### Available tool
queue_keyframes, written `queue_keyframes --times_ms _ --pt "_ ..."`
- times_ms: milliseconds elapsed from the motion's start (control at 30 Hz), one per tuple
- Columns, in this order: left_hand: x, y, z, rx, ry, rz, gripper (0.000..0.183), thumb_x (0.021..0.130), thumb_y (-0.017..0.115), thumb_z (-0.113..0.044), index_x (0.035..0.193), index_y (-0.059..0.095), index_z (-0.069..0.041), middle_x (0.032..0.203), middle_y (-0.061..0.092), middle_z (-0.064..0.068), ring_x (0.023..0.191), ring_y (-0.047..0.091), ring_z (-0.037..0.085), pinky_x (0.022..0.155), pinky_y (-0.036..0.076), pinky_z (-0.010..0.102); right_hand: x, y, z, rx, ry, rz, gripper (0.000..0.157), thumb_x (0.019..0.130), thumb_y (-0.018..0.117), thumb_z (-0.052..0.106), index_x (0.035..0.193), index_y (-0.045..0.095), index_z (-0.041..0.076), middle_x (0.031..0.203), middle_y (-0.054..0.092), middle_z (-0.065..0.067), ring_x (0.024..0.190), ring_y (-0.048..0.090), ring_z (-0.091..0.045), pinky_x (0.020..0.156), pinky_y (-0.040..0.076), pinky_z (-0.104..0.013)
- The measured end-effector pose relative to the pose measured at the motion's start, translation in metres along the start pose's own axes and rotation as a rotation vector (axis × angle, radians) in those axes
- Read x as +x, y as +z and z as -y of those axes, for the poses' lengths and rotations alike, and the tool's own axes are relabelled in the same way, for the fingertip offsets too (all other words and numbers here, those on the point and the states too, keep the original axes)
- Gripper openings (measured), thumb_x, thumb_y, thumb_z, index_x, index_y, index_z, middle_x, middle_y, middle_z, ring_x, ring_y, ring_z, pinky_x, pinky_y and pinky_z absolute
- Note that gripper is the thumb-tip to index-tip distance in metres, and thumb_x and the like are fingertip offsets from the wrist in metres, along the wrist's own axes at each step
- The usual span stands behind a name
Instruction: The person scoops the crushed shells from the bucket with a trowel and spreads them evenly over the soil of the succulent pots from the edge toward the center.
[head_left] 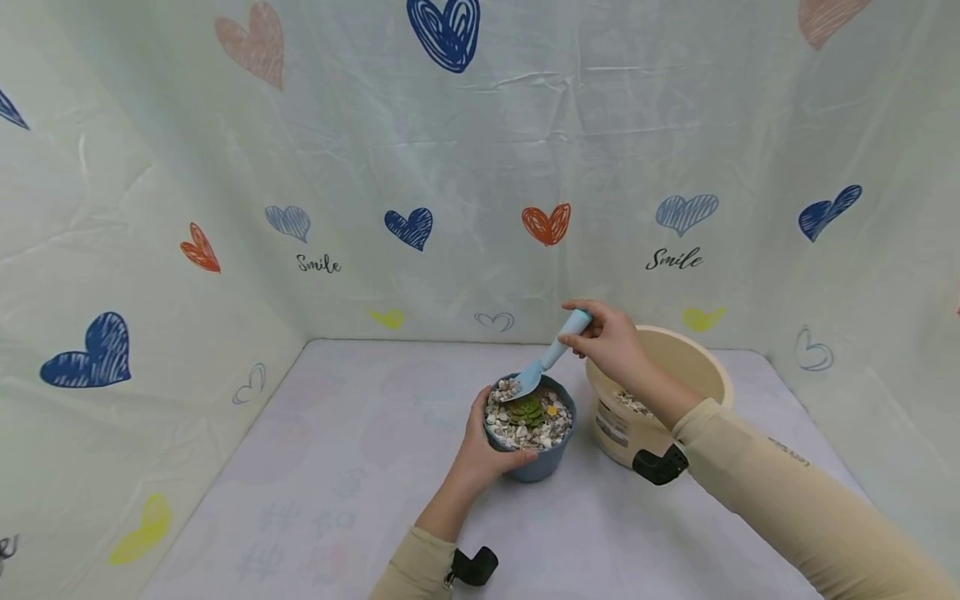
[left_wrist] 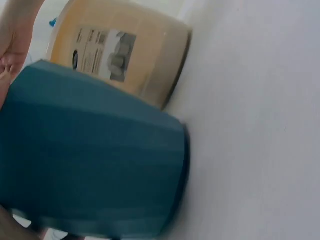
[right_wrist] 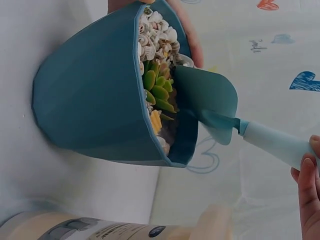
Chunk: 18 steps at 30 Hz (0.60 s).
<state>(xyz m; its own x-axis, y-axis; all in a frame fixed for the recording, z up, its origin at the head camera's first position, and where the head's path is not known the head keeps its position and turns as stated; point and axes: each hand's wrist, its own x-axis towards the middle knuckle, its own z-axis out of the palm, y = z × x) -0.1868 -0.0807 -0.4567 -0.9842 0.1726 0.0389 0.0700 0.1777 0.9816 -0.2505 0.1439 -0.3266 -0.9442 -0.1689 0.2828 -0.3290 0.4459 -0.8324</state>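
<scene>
A blue flower pot stands on the table, holding a green succulent ringed by small white shells. My left hand grips the pot around its left side, the thumb across the near rim. Above the pot, my right hand holds the light blue handle of a small trowel. The trowel slants down to the left, its blade inside the rim beside the succulent. In the right wrist view shells lie near the blade tip; a small yellow piece sits by the plant.
Close to the right of the pot stands a cream bucket with a printed label and some shells inside. My right forearm passes over its near edge. A heart-patterned curtain surrounds the pale table at the back and sides.
</scene>
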Motion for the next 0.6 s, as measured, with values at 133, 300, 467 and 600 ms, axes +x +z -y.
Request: queue_keyframes --times_ms 133,300,467,600 --pt "0.007 -0.013 0.003 -0.002 -0.001 0.088 0.118 0.069 0.089 -0.029 0.156 0.010 -0.021 0.156 0.020 0.017 0.141 0.022 0.040 0.108 0.023 0.062 -0.001 0.000 -0.001 0.004 0.005 0.005 0.050 0.090 0.071 0.008 0.137 0.055 0.007 0.090 0.064 -0.014 0.074 0.063 -0.023 0.068 0.056 -0.044" --pt "0.019 -0.027 0.004 0.008 -0.009 0.232 0.116 0.072 0.087 -0.026 0.157 0.008 -0.023 0.158 0.016 0.018 0.142 0.019 0.042 0.108 0.020 0.064 -0.002 0.000 0.000 0.012 -0.004 -0.006 0.049 0.089 0.071 0.006 0.136 0.056 0.006 0.089 0.064 -0.014 0.073 0.063 -0.024 0.067 0.056 -0.046" --pt "0.033 -0.042 0.008 0.022 0.003 0.380 0.113 0.075 0.085 -0.019 0.157 0.008 -0.025 0.160 0.011 0.014 0.144 0.011 0.041 0.110 0.017 0.063 -0.004 0.001 0.000 0.026 -0.007 -0.012 0.050 0.088 0.072 0.005 0.135 0.056 0.005 0.089 0.063 -0.014 0.072 0.062 -0.024 0.066 0.056 -0.044" --pt "0.045 -0.053 0.009 0.039 0.008 0.485 0.112 0.076 0.084 -0.019 0.157 0.007 -0.027 0.161 0.005 0.011 0.145 0.007 0.040 0.111 0.016 0.061 -0.006 0.002 -0.002 0.023 -0.017 -0.022 0.050 0.088 0.072 0.005 0.135 0.056 0.005 0.089 0.063 -0.014 0.072 0.062 -0.023 0.066 0.056 -0.044"
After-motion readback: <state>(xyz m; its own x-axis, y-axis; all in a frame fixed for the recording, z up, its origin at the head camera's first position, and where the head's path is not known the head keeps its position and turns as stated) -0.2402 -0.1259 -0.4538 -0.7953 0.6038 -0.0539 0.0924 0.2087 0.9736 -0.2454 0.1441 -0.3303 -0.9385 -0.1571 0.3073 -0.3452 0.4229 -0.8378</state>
